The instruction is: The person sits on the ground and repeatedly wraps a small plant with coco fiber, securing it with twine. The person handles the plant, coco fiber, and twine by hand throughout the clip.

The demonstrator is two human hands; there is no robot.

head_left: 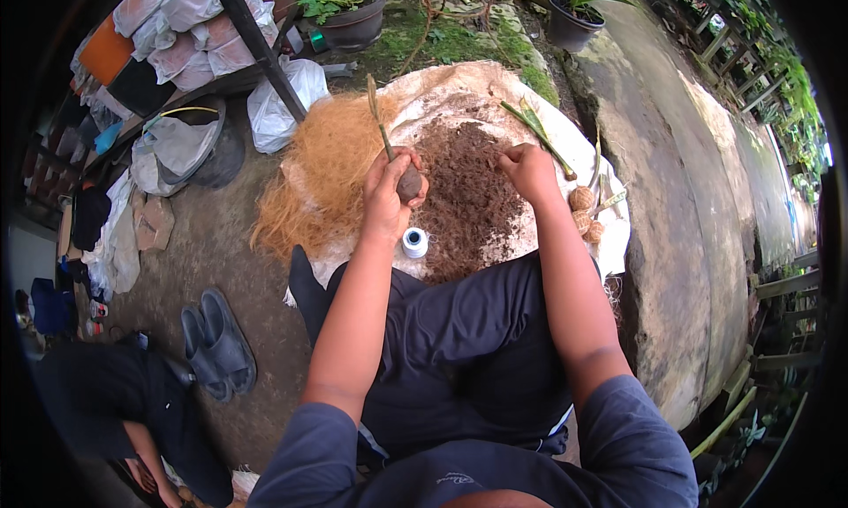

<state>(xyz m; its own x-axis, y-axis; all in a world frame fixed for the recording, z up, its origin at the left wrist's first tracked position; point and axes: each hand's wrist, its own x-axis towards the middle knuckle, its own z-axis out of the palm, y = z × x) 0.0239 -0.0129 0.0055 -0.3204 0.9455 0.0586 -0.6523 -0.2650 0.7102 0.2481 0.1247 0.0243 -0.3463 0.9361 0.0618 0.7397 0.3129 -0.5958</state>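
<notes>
My left hand grips a dark soil ball with an upright green-brown stem. My right hand is closed at the right edge of a loose dark soil pile; what its fingertips hold is hidden. Orange-brown fibre lies left of the soil on a white woven sack. A white thread spool stands below my left hand. Green cuttings and several fibre-wrapped balls lie at the right of the sack.
Potted plants stand beyond the sack. Wrapped bundles fill a rack at upper left, with buckets below. Grey slides lie left of my legs. Another person sits at lower left. A concrete walkway runs along the right.
</notes>
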